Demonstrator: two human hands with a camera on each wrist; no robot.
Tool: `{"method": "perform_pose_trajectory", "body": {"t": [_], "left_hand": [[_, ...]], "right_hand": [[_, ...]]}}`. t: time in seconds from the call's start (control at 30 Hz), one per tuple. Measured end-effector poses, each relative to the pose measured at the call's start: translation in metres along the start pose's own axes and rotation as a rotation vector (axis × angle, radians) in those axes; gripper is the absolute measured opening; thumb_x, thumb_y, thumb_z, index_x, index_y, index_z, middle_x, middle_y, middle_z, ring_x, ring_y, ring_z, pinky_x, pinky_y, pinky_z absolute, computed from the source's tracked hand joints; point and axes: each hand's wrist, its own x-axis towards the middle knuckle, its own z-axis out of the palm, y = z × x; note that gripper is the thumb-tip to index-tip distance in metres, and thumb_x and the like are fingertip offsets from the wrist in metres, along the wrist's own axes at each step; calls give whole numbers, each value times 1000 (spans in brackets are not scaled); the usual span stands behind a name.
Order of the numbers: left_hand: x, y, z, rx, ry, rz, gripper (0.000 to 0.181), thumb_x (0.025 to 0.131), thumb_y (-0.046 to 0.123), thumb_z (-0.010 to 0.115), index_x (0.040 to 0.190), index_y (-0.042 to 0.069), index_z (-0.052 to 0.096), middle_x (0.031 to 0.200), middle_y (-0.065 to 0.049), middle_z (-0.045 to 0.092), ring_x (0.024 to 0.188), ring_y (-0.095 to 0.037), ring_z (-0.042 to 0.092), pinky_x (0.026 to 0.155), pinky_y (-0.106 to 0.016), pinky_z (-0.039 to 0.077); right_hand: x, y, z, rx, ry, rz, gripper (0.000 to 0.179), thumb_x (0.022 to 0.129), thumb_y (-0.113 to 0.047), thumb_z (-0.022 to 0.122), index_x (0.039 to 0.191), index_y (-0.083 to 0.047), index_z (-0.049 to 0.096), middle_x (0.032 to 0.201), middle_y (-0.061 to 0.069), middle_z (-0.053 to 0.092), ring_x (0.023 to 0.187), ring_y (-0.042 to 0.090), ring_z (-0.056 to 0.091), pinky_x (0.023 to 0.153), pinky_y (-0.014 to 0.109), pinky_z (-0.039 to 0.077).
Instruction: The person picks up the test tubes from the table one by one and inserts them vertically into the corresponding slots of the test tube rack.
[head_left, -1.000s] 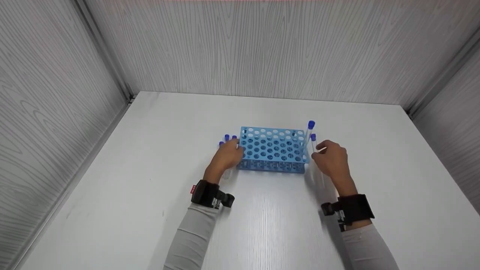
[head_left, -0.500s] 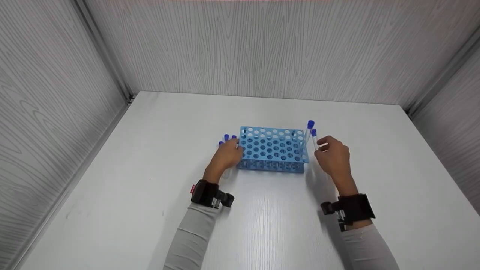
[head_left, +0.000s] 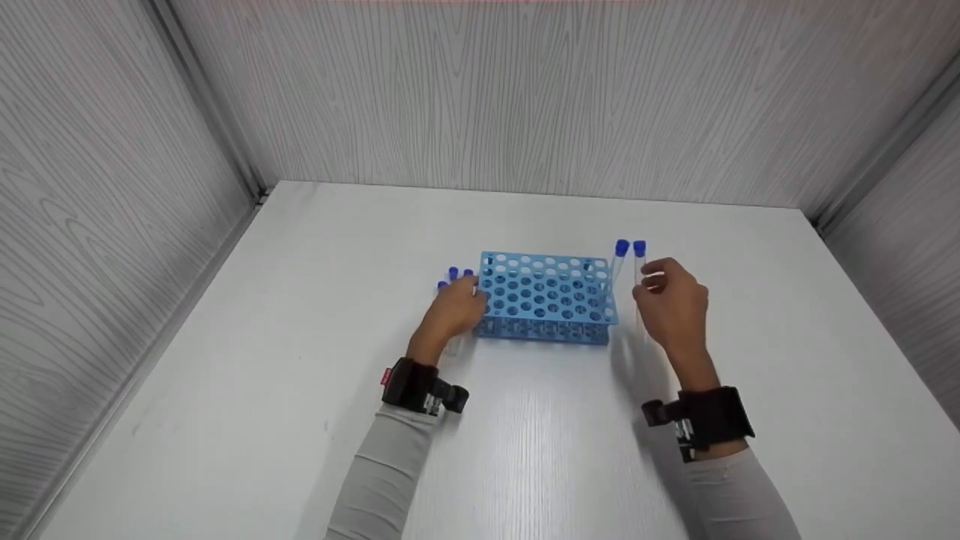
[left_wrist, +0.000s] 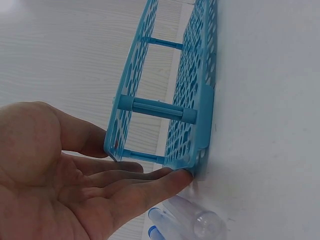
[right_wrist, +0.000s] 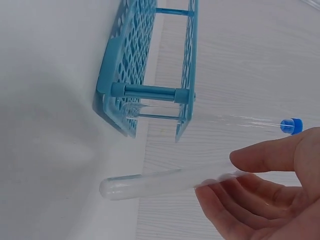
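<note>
A blue test tube rack with rows of round holes stands on the table between the hands. At its left end my left hand holds it, thumb at the top plate's edge and fingers along the end in the left wrist view. My right hand pinches a clear test tube near its blue-capped end, beside the rack's right end. The tube is upright, its rounded bottom off the table. Another blue-capped test tube stands in the rack's right end, leaning slightly.
Several blue-capped test tubes lie on the white table left of the rack, partly hidden by the left hand. Grey wood-grained panels enclose the table at the back and sides.
My right hand has lifted the test tube up and slightly right, bringing it from tilted to nearly upright. The left hand and the rack have stayed in place.
</note>
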Motion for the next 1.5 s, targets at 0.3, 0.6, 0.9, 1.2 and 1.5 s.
{"method": "perform_pose_trajectory", "body": {"t": [0.3,0.6,0.9,1.2,1.5], "left_hand": [[-1,0,0,-3,7,2,53,107,23,37,156,2,35,160,-16,41,151,-33,34,123,-48,31],[-1,1,0,3,10,7,53,107,23,37,156,2,35,160,-16,40,151,-33,33,124,-48,30],[0,0,0,0,8,-7,53,108,25,38,157,5,35,161,-14,39,152,-33,32,124,-49,30],[1,-1,0,0,6,-8,54,108,25,38,157,5,35,161,-14,40,152,-32,32,123,-49,31],[-1,2,-1,-12,0,-10,54,107,25,37,157,3,35,161,-15,39,152,-32,31,124,-48,29]], "right_hand": [[-4,-6,-3,43,107,-64,28,94,-9,64,120,-1,66,112,21,73,105,36,70,89,52,58],[-9,-14,-10,117,214,-150,27,94,-7,64,119,2,66,114,20,73,104,34,72,94,51,58],[-13,-20,-14,190,257,-207,25,93,-7,67,117,0,66,110,17,74,101,30,73,95,48,58],[-16,-24,-13,251,264,-250,24,92,-5,68,116,1,66,109,14,74,102,27,74,95,49,59],[-15,-25,-6,292,229,-245,24,92,-7,69,115,-1,65,107,12,74,103,25,73,95,46,59]]}}
